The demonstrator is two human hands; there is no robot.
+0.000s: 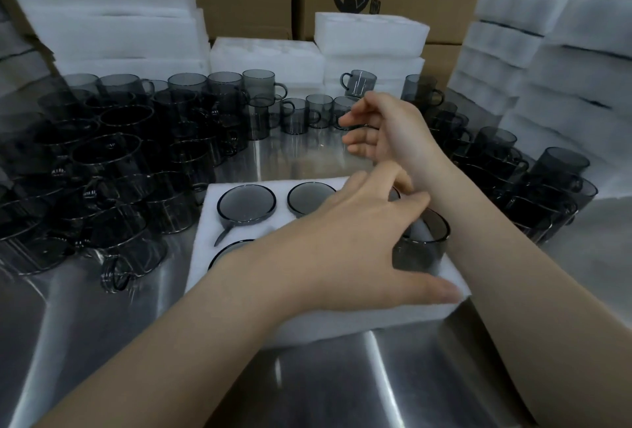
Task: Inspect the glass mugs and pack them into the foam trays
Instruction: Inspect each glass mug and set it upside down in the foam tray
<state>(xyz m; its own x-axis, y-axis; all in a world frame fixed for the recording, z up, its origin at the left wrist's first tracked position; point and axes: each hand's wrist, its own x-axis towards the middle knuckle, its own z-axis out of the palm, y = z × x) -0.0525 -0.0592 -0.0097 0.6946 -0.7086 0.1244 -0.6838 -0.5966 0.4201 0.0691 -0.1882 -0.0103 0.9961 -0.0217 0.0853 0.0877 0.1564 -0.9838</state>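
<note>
Mug (424, 246) sat proud at three o'clock in the foam tray (201, 256). Left hand (342, 246) (unclenched and empty, like right hand (383, 133)) likely needed a level press.

Beyond the foam tray (201, 232), a strip of bare steel table (301, 157) lies open as far as a row of smoked glass mugs (304, 116). Left of the tray, crowded mugs (102, 171) stand just beside its edge. Right of it, stacked mugs (506, 167) and piled foam trays (564, 85) block passage. Nearer than the tray, the steel is bare.
</note>
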